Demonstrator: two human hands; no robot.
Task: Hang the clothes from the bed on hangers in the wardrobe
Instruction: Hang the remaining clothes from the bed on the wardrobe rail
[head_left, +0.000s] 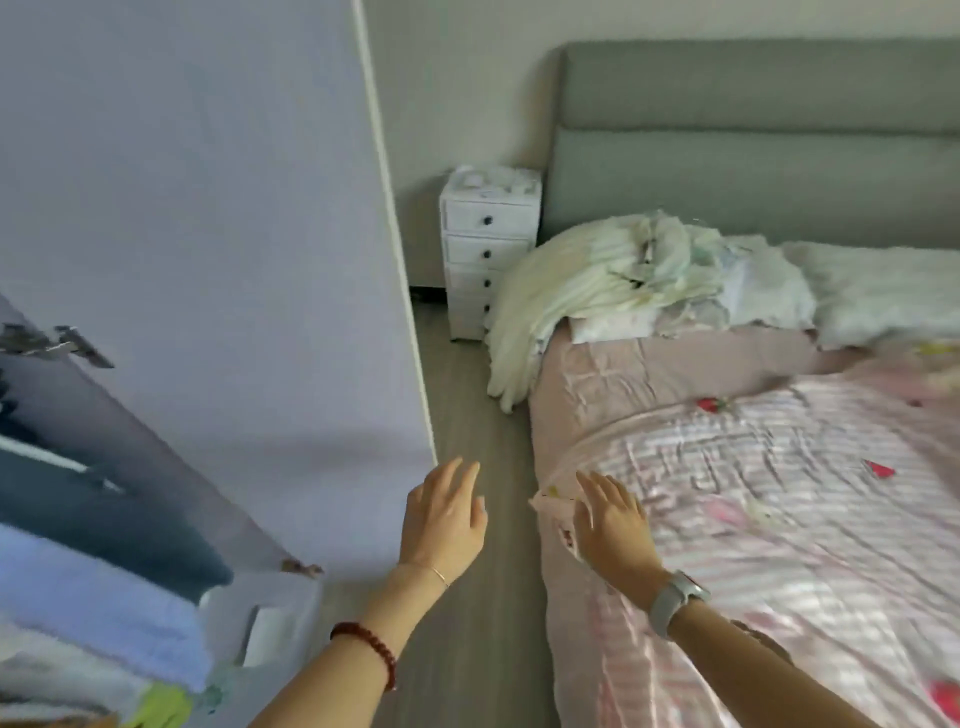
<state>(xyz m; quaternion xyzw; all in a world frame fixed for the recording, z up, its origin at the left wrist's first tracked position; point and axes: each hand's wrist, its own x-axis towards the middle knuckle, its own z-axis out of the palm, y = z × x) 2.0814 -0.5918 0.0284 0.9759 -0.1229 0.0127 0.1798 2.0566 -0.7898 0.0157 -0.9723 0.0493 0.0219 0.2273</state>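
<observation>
While both our hands hang out in front of us with fingers spread and nothing held, the left hand (444, 519) hovers over the strip of wooden floor (467, 395) between wardrobe and bed, and the right hand (613, 519) sits just above the near corner of the pink striped quilt (753, 493), whether touching it or not we cannot tell. From there the clothes (613, 280) lie ahead and to the right: a pale, crumpled heap at the head end of the bed (587, 374), close under the grey headboard (727, 156), with one cream piece spilling over the mattress edge toward the floor. The heap runs roughly across the bed, from that hanging edge toward the white pillow (883, 296). We judge the right hand the nearer one, since it is already on the bed side, though both are well apart from the pile and a step forward along the floor seems needed. The wardrobe (78, 519) stands open at our left, behind its pale door (208, 234), with folded and dark hanging items inside; a white drawer unit (488, 249) stands beyond.
</observation>
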